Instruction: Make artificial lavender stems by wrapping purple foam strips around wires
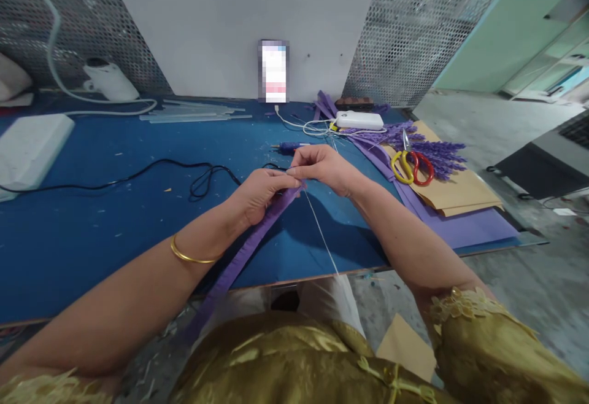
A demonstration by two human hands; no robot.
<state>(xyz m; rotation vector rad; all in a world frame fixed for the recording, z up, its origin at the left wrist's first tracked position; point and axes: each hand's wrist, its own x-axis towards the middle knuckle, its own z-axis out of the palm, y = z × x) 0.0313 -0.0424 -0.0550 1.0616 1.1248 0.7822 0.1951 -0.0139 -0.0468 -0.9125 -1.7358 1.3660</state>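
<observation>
Over the middle of the blue table, my left hand [267, 192] is closed on a long purple paper strip [257, 235], which hangs down past the table's front edge toward my lap. My right hand [319, 167] pinches at the strip's upper end, its fingertips touching those of my left hand. A thin whitish wire or stem [322, 232] runs from the fingertips down to the table edge; which hand grips it I cannot tell. Just behind my right hand lies a blue glue gun [292, 146], partly hidden by that hand.
Scissors [411, 167] with red and yellow handles lie on brown paper [453, 189], beside purple flower stems [432, 146] and purple sheets [473, 227]. A phone [275, 72] leans on the back panel, near a white power bank [359, 120]. Clear glue sticks [197, 112] and a black cable [138, 177] lie left.
</observation>
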